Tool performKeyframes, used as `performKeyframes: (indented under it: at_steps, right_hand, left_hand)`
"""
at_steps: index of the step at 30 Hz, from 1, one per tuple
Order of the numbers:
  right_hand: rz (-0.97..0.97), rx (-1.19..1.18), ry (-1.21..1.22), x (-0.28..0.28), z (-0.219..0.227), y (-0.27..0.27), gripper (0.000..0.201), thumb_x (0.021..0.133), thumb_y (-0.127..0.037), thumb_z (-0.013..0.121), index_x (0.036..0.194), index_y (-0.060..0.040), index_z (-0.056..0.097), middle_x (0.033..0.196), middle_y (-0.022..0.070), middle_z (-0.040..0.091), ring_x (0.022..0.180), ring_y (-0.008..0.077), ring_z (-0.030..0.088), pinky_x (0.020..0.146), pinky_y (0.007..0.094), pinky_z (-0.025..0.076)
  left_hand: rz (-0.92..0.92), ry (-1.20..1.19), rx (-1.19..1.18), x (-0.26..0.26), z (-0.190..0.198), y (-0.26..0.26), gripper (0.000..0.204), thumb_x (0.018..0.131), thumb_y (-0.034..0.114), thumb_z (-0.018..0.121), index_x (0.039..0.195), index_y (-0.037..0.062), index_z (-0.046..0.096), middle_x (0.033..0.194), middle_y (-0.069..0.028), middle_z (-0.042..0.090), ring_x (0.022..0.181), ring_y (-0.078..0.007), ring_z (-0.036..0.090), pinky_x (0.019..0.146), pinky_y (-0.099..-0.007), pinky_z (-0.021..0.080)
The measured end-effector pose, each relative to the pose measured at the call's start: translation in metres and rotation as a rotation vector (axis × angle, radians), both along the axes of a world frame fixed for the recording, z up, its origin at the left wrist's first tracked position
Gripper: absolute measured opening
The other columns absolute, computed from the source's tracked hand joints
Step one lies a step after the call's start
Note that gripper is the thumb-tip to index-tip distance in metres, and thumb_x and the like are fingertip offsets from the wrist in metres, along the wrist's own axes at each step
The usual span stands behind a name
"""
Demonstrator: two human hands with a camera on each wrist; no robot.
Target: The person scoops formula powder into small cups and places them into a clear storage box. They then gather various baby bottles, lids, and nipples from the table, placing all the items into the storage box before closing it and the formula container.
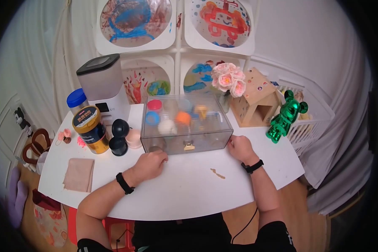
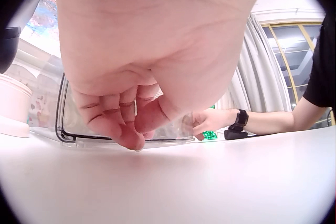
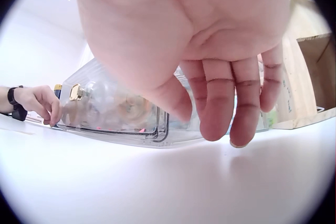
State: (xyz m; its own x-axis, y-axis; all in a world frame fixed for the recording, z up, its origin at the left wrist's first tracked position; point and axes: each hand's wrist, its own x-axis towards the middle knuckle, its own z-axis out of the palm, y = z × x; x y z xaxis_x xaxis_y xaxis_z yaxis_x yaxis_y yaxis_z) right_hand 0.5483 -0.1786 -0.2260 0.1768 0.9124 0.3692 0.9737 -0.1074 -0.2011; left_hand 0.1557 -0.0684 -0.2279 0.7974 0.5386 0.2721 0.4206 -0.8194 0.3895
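A clear grey plastic drawer box (image 1: 166, 143) with a gold latch (image 1: 189, 147) stands mid-table. Through its ribbed top show a pink round piece (image 1: 154, 104), a blue ring (image 1: 152, 118), an orange piece (image 1: 183, 118) and a white lump (image 1: 167, 127). At the box's lower left front lies my left hand (image 1: 150, 164), fingers loosely bent, thumb near the fingertips. By the right front corner is my right hand (image 1: 242, 149); in the right wrist view its fingers (image 3: 218, 103) hang slightly bent along the box's side. Neither hand holds anything.
Left of the box are a black two-part holder (image 1: 119, 136), a yellow-lidded tub (image 1: 90, 131), a tall dispenser (image 1: 103, 84) and a folded cloth (image 1: 78, 174). Rightward are pink flowers (image 1: 229, 79), a wooden house (image 1: 252, 101) and a green bear figure (image 1: 284, 117). A tan strip (image 1: 217, 173) lies in front.
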Motion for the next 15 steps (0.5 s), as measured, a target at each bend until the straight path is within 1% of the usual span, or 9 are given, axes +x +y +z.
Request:
performKeyframes:
  at_steps: [3, 6, 8, 9, 12, 13, 15]
  right_hand:
    - [0.078, 0.013, 0.009, 0.002, -0.002, -0.001, 0.012, 0.084, -0.013, 0.067, 0.082, -0.0035, 0.074, 0.078, 0.0226, 0.073, 0.076, 0.0446, 0.071, 0.075, 0.0534, 0.059]
    - [0.161, 0.007, 0.046, 0.005, -0.003, -0.003, 0.012, 0.079, -0.012, 0.065, 0.078, -0.0038, 0.074, 0.075, 0.0224, 0.071, 0.074, 0.0441, 0.070, 0.072, 0.0521, 0.058]
    - [0.213, -0.031, 0.082, 0.008, 0.000, -0.006, 0.013, 0.077, -0.012, 0.064, 0.077, -0.0040, 0.074, 0.072, 0.0223, 0.070, 0.071, 0.0436, 0.070, 0.069, 0.0507, 0.058]
    - [0.261, -0.012, 0.123, 0.007, 0.003, -0.007, 0.011, 0.077, -0.011, 0.066, 0.077, -0.0033, 0.074, 0.067, 0.0204, 0.068, 0.066, 0.0408, 0.068, 0.065, 0.0473, 0.056]
    - [0.324, 0.072, 0.256, -0.005, 0.011, -0.010, 0.007, 0.078, -0.009, 0.068, 0.077, -0.0032, 0.073, 0.062, 0.0159, 0.066, 0.058, 0.0365, 0.066, 0.061, 0.0455, 0.055]
    - [0.318, 0.048, 0.310, -0.009, 0.013, -0.012, 0.006, 0.080, -0.007, 0.069, 0.083, -0.0024, 0.072, 0.067, 0.0128, 0.067, 0.063, 0.0321, 0.067, 0.064, 0.0433, 0.055]
    - [0.369, 0.099, 0.251, -0.005, 0.009, -0.009, 0.014, 0.082, -0.008, 0.070, 0.095, -0.0019, 0.071, 0.082, 0.0140, 0.071, 0.072, 0.0311, 0.069, 0.069, 0.0422, 0.056]
  left_hand:
    - [0.002, -0.004, 0.009, 0.001, 0.001, 0.000, 0.021, 0.091, 0.003, 0.062, 0.111, 0.0033, 0.067, 0.102, -0.0162, 0.073, 0.093, -0.0382, 0.073, 0.079, -0.0470, 0.059]
    - [0.062, 0.037, -0.062, 0.004, 0.009, -0.006, 0.031, 0.092, 0.002, 0.060, 0.123, 0.0030, 0.060, 0.102, -0.0168, 0.073, 0.094, -0.0398, 0.073, 0.080, -0.0479, 0.059]
    - [0.052, -0.006, -0.123, 0.003, 0.006, -0.004, 0.040, 0.091, 0.001, 0.058, 0.131, 0.0031, 0.055, 0.107, -0.0191, 0.072, 0.099, -0.0409, 0.072, 0.084, -0.0484, 0.059]
    - [0.043, -0.027, -0.150, 0.003, 0.005, -0.003, 0.044, 0.091, 0.000, 0.057, 0.135, 0.0031, 0.053, 0.109, -0.0202, 0.071, 0.102, -0.0415, 0.071, 0.087, -0.0486, 0.058]
    - [0.030, -0.074, -0.143, 0.003, 0.005, -0.004, 0.050, 0.087, -0.002, 0.059, 0.137, -0.0014, 0.052, 0.118, -0.0240, 0.068, 0.113, -0.0439, 0.067, 0.094, -0.0515, 0.056]
    - [0.038, -0.047, -0.103, 0.003, 0.003, -0.001, 0.052, 0.086, -0.002, 0.059, 0.138, -0.0024, 0.052, 0.122, -0.0246, 0.066, 0.117, -0.0437, 0.065, 0.097, -0.0510, 0.055]
    - [0.050, 0.011, -0.035, 0.003, -0.003, 0.003, 0.057, 0.085, -0.003, 0.060, 0.141, -0.0044, 0.050, 0.129, -0.0259, 0.062, 0.124, -0.0434, 0.061, 0.101, -0.0500, 0.053]
